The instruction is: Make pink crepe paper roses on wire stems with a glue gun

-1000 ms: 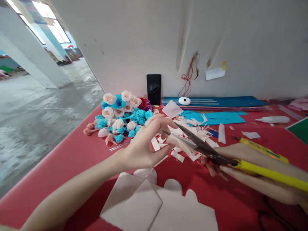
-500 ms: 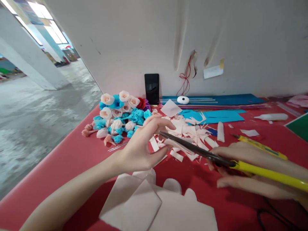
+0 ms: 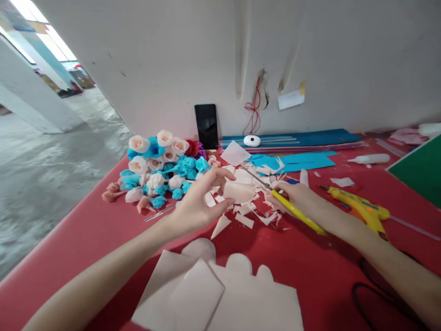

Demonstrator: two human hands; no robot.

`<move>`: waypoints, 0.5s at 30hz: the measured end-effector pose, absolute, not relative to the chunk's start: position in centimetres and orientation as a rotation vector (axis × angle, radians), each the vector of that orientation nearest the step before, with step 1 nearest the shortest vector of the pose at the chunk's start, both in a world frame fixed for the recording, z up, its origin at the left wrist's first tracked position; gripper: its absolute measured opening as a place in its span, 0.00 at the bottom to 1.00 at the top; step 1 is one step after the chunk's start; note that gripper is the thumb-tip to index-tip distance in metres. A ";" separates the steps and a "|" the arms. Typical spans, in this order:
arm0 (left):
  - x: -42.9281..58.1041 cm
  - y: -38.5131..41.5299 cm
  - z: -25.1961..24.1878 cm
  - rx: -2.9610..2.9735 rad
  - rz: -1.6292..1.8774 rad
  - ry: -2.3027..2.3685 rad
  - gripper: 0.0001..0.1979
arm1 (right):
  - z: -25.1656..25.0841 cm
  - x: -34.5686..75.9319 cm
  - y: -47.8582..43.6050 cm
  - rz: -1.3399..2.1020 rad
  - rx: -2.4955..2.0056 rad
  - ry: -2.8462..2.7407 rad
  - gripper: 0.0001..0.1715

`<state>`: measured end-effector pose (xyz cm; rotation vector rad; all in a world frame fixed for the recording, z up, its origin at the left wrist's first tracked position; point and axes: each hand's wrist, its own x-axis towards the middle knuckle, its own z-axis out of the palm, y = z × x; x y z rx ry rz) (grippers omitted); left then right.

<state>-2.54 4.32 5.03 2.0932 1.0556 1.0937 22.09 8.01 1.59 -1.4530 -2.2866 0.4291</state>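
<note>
My left hand (image 3: 203, 197) pinches a small pale pink paper piece (image 3: 239, 192) above the red table (image 3: 86, 230). My right hand (image 3: 292, 197) grips yellow-handled scissors (image 3: 282, 200), whose blades point up and left at the pink piece. Under both hands lies a litter of pink paper scraps (image 3: 248, 216). A heap of pink and blue paper flowers (image 3: 161, 170) sits just left of my left hand. Large pink paper sheets (image 3: 223, 299) with scalloped edges lie near me.
A yellow glue gun (image 3: 358, 207) lies to the right, its black cord (image 3: 379, 294) looping nearer me. Blue sheets (image 3: 299, 161), a white glue bottle (image 3: 368, 159) and a green sheet (image 3: 420, 170) lie behind. A black phone (image 3: 206, 125) leans on the wall. The table's left edge drops to concrete floor.
My right hand and the scissors moved forward and left toward the pink piece; the scissors now look much smaller and closed up. The view shifted slightly right.
</note>
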 end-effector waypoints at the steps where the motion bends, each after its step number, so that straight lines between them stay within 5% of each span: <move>1: -2.5 4.4 4.9 2.070 1.094 1.051 0.15 | 0.6 21.9 8.4 0.423 -1.524 -2.295 0.15; 9: -1.7 4.1 4.4 1.851 1.126 1.044 0.14 | 1.7 20.9 7.7 0.295 -1.502 -2.212 0.12; 13: -1.0 3.3 4.6 1.729 1.121 0.984 0.13 | 4.7 19.8 4.9 0.478 -1.180 -2.309 0.19; 15: -0.7 2.9 4.7 1.694 1.114 0.938 0.12 | 5.4 19.1 3.5 0.633 -1.050 -2.249 0.14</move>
